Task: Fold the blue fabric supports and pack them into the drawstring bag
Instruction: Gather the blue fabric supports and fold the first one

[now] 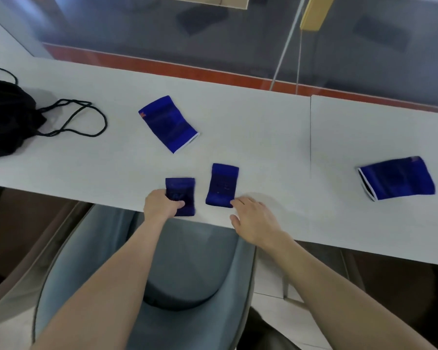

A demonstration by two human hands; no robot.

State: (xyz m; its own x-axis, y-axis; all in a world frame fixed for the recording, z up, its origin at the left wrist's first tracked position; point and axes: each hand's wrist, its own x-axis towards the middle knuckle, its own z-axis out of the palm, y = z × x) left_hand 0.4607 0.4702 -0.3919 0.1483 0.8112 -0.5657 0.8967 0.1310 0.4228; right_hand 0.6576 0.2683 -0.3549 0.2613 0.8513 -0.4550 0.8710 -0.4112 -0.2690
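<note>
Several blue fabric supports lie on the white table [250, 122]. Two small folded ones sit near the front edge: my left hand [161, 204] grips the left folded support [181, 192], thumb on top. The right folded support [223, 184] lies beside it, and the fingertips of my right hand [253, 218] touch its near corner with fingers spread. A larger unfolded support [168, 123] lies behind them, and another unfolded support [397, 178] lies far right. The black drawstring bag [5, 117] rests at the far left, its cords [81, 120] looping across the table.
A seam [310, 137] splits the table into two tops. A grey chair [187, 261] stands below the front edge, under my arms. Behind the table runs a red strip and a glass partition [213, 34].
</note>
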